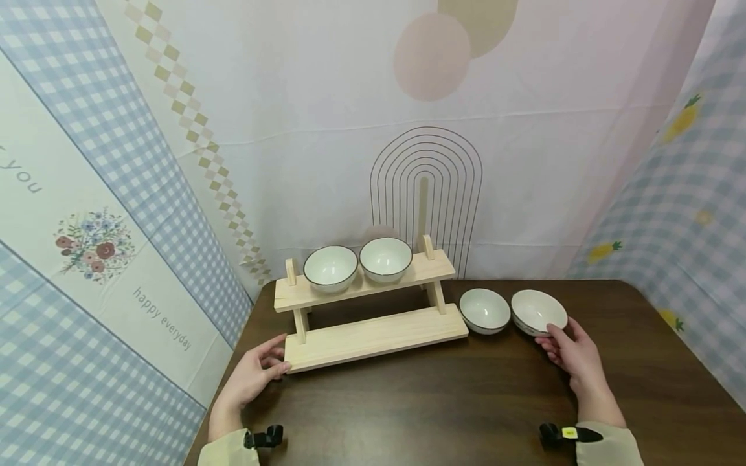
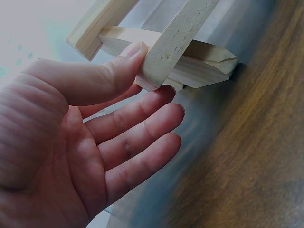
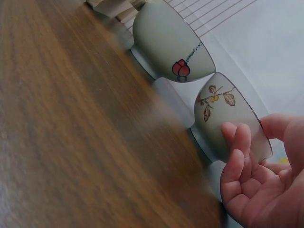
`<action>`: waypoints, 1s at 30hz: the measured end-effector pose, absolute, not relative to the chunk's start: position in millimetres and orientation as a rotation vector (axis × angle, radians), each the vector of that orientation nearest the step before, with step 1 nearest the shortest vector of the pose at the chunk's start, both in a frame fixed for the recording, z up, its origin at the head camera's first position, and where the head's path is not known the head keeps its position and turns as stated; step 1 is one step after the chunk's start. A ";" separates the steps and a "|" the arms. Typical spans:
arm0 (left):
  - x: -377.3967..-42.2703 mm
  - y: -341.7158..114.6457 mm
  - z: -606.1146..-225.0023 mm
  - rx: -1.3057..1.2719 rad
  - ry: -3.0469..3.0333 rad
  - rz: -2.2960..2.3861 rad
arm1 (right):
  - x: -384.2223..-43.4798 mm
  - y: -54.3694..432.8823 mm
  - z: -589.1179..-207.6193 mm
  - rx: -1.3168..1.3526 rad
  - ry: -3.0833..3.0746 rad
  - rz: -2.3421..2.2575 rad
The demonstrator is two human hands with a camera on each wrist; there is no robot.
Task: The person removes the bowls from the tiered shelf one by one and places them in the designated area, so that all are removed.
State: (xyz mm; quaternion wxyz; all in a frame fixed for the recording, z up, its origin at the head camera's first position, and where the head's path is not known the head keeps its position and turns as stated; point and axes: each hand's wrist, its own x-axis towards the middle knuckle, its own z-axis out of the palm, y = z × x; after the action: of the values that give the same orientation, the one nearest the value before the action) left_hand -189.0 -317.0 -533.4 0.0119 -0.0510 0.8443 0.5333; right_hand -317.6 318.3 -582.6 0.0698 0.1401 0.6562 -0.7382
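Pinching edges: left hand, wooden rack; right hand, rightmost bowl; table spreads in front.

Right hand grips leaf-patterned bowl near its rim; red-motif bowl stands beside it, on worktop.

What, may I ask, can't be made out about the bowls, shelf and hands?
Left wrist view: index fingertip of the left hand, behind the shelf.
Right wrist view: part of the rightmost bowl, behind the right hand.
Head view: far outside of the leftmost bowl, behind its rim.
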 end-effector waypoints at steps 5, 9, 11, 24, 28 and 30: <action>-190.4 -314.7 -533.6 -0.160 2.638 1.667 | -324.6 321.2 -583.1 0.391 1.964 -2.214; -190.9 -312.7 -533.5 -0.174 2.638 1.674 | -328.8 323.1 -583.2 0.369 1.967 -2.201; -191.2 -311.7 -533.8 -0.179 2.639 1.674 | -331.0 324.0 -582.9 0.366 1.966 -2.197; -191.5 -310.7 -534.6 -0.202 2.666 1.656 | -336.8 324.8 -582.4 0.333 1.951 -2.174; -192.2 -311.1 -534.6 -0.185 2.677 1.645 | -338.1 326.1 -581.8 0.361 1.979 -2.120; -193.0 -311.6 -534.8 -0.171 2.693 1.632 | -337.9 327.1 -580.5 0.370 2.023 -2.071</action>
State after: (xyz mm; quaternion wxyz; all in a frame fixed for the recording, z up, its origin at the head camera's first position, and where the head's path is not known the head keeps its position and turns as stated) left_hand -193.0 -311.6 -534.8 -0.0061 -0.0542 0.8539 0.5176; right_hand -337.9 327.1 -580.5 0.1113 0.1260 0.6889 -0.7051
